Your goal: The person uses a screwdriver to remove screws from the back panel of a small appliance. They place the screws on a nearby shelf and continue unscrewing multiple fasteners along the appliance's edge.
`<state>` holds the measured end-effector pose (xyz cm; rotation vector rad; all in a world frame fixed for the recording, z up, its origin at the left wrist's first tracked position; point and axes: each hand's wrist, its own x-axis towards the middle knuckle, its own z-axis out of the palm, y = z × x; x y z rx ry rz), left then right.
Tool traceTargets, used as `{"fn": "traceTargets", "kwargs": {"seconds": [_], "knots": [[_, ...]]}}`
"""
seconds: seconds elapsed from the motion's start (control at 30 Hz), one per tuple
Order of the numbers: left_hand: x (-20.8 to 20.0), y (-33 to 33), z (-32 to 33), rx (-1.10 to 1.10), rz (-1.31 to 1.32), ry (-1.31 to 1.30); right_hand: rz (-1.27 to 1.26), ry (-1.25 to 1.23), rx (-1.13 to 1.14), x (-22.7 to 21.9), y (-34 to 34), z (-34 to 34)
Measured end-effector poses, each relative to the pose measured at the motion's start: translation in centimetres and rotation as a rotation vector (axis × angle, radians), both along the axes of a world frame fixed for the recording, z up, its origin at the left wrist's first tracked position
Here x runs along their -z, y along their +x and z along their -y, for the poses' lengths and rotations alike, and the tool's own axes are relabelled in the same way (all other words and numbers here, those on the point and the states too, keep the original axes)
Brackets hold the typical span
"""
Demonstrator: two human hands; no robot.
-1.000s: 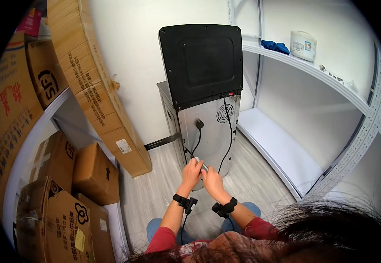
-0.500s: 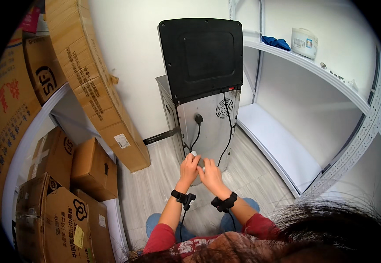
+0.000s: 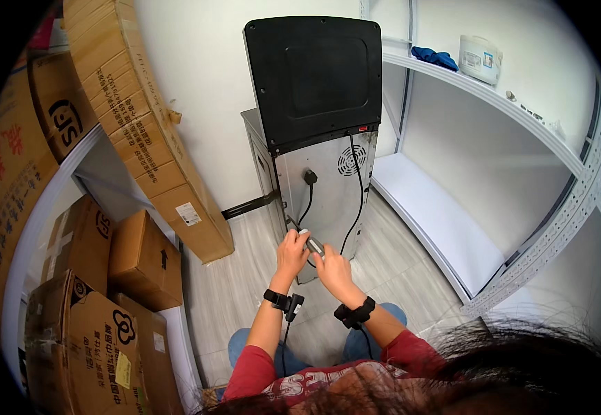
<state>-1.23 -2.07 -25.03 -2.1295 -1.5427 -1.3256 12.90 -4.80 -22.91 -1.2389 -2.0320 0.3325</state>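
Note:
Both my hands are in front of a tall metal machine (image 3: 324, 200) with a black panel (image 3: 321, 83) on top. Between my fingers is a small oblong grey-and-white piece (image 3: 315, 245); its exact kind cannot be made out. My left hand (image 3: 291, 254) is closed round its upper-left end, near a black power cord (image 3: 309, 200) that runs down from a plug on the machine's back. At its lower-right end, my right hand (image 3: 335, 271) pinches it with bent fingers. A second black cable (image 3: 360, 187) hangs from below the panel, passing behind my right hand.
Cardboard boxes (image 3: 145, 259) fill the shelving at left, and a long upright carton (image 3: 134, 117) leans by the wall. White metal shelving (image 3: 445, 228) stands at right, with a rice cooker (image 3: 480, 61) and blue cloth (image 3: 434, 58) on its upper shelf.
My hands have parted slightly and tilted, so the grey-and-white piece shows more between them. The whole view has shifted a little, with the machine sitting higher in it.

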Motion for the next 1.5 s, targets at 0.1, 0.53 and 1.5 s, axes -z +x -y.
{"fn": "traceTargets", "kwargs": {"seconds": [0.1,0.53,1.5], "knots": [[0.3,-0.3,0.1,-0.03,-0.029,0.017,-0.08,0.19,-0.002,-1.0,-0.5,1.3],[0.5,1.0,-0.6,0.016,-0.026,0.024,0.031,-0.161,0.043,0.5,0.1,-1.4],[0.5,0.5,0.2,0.014,-0.193,0.011,-0.136,-0.258,0.061,1.6,1.0,-0.7]]}}
